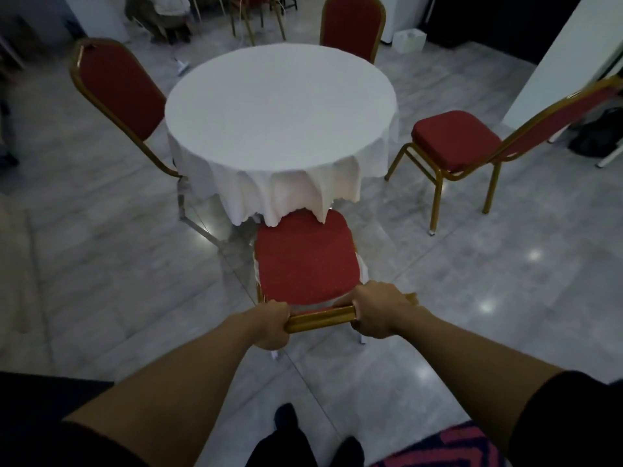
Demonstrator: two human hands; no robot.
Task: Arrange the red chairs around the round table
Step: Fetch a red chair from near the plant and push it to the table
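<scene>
Both hands are closed round the gold top rail (pixel 320 319) of the nearest red chair (pixel 305 257): the left hand (pixel 271 326) wraps the rail's left end, the right hand (pixel 379 310) its right end, fingers curled fully over the tube with a bare stretch of glossy metal between them. The rail runs side to side across the grip; the chair itself faces straight away from the hands, toward the round table (pixel 279 106).

Just beyond the grip lies the padded seat, a rounded square of speckled red fabric. Its far edge is tucked beneath the hanging folds of the white tablecloth (pixel 286 187), which drapes in soft scallops touching the cushion.

Either side of the held chair the grey polished floor (pixel 472 264) is open, its tiles throwing back spots of light.

Farther off, to the right of the grip, a second red chair (pixel 455 139) stands apart from the table, seat turned toward it, with clear floor between. To the left, a third chair (pixel 118 89) sits close against the cloth, its arched back outward. Beyond the table, directly opposite the hands, a fourth chair back (pixel 352 25) rises behind the far rim.
</scene>
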